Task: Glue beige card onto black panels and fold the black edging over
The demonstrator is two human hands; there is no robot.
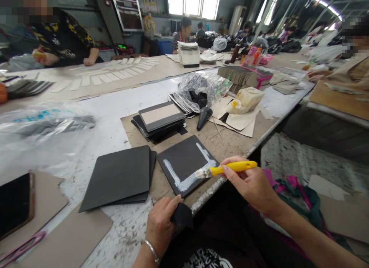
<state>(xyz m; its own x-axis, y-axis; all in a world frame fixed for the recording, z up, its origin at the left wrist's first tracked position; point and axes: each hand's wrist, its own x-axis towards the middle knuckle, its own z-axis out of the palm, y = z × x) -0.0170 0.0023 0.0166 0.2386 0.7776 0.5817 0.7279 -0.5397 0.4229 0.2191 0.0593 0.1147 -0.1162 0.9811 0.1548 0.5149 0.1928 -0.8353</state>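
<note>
A yellow-handled brush (pixel 235 167) is pinched in my right hand (pixel 253 187), its whitened bristles touching the near right part of a black panel (pixel 187 156). White paste (pixel 188 179) runs in broad strokes along three edges of that panel. At the panel's near corner is my left hand (pixel 163 222), its thumb by the edge and its fingers closed on a soft black piece (pixel 183 216). Left of the coated panel lie larger black panels (pixel 121 175), overlapping. Behind it, a stack of black pieces (pixel 161 120) carries a beige strip on top.
A phone (pixel 15 204) and pink scissors (pixel 25 247) lie at the left near tan boards. Clear plastic bags (pixel 43 122), a dark cone-shaped object (pixel 204 118) and a paste-stained container (pixel 246 100) are on the table. Its front edge (pixel 230 172) runs diagonally. Other people sit around the tables.
</note>
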